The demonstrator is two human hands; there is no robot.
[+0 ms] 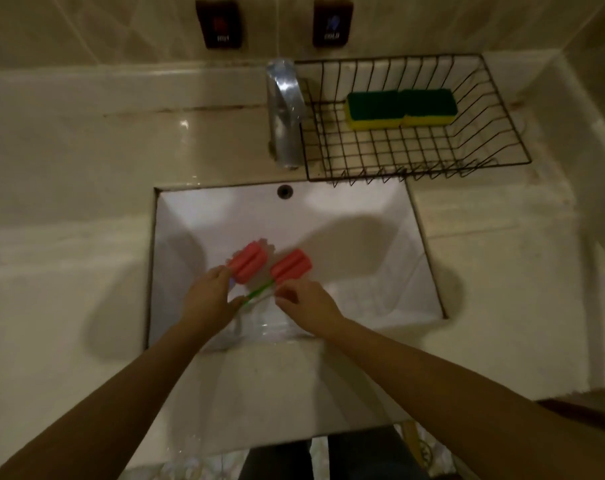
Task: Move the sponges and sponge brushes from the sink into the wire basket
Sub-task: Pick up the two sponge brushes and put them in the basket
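Two pink sponge brushes lie low in the white sink. My left hand is closed at the base of the left sponge brush, where a bit of bluish handle shows. My right hand pinches by the base of the right sponge brush, whose green handle slants down-left between my hands. The black wire basket stands on the counter at the back right. It holds two green-and-yellow sponges side by side, the left one touching the right one.
A chrome faucet rises just left of the basket, over the sink's back edge. Hot and cold controls sit on the tiled wall. Beige counter surrounds the sink; an overflow hole marks its back wall.
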